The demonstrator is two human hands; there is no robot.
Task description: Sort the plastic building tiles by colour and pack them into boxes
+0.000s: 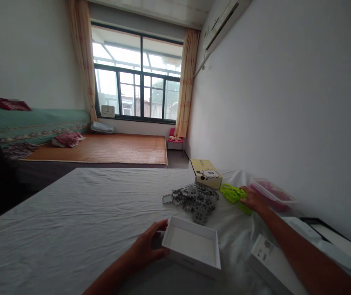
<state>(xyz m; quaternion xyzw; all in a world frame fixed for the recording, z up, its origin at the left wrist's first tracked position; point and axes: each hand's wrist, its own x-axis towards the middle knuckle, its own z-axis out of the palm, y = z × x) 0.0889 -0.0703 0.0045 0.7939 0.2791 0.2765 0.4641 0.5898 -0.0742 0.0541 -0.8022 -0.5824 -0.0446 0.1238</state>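
My left hand (147,244) grips the left side of a shallow white box (192,265), thumb at its near corner and fingers at the far one. The box stands open side up, and its pale inside holds nothing. To the right, my right hand (251,199) is closed on bright green toothed plastic pieces (233,194), which look like interlocking building pieces; its fingertips are partly hidden. A heap of grey toothed pieces (195,198) lies just behind the white box, between my hands.
A yellow cartoon-printed box (207,174) stands behind the grey heap. Along the wall sits a clear tub of pink pieces (272,192). Another white box (270,262) lies under my right forearm, near a dark-framed tray (341,241). White cloth (71,229) covers the table; a bed (123,149) is beyond.
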